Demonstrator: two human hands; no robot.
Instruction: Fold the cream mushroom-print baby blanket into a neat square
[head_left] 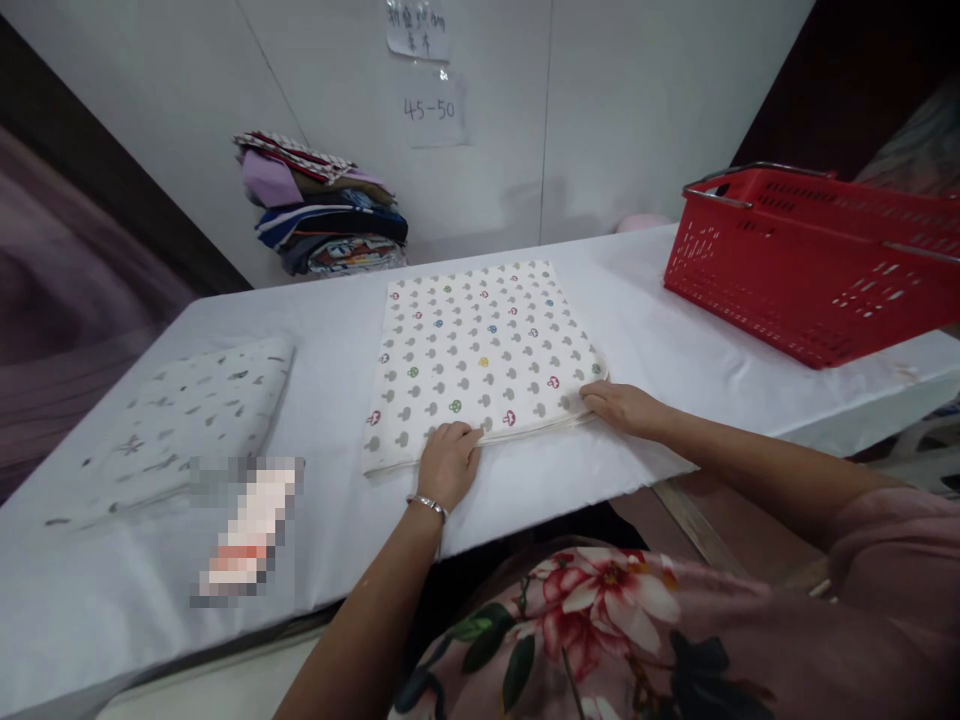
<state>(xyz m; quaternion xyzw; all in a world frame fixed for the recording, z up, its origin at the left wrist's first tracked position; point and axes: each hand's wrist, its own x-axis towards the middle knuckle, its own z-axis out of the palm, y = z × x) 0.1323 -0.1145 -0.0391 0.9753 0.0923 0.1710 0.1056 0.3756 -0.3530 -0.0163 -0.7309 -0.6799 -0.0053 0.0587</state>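
A white cloth (480, 345) printed with small mushrooms, mostly grey with a few red, green, blue and yellow, lies folded into a flat rectangle on the table. My left hand (452, 462), with a silver bangle at the wrist, closes its curled fingers on the near edge, left of centre. At the near right corner, my right hand (621, 406) pinches the same edge. Folded layers show along that edge between both hands. Some fingertips are hidden against the fabric.
Another folded white cloth (187, 425) with a leaf-like print lies at left, beside a pixelated patch. A red plastic basket (810, 265) stands at right on the white-covered table (330, 350). A stack of folded fabrics (326, 215) rises behind the far edge, by a wall with handwritten papers (431, 108).
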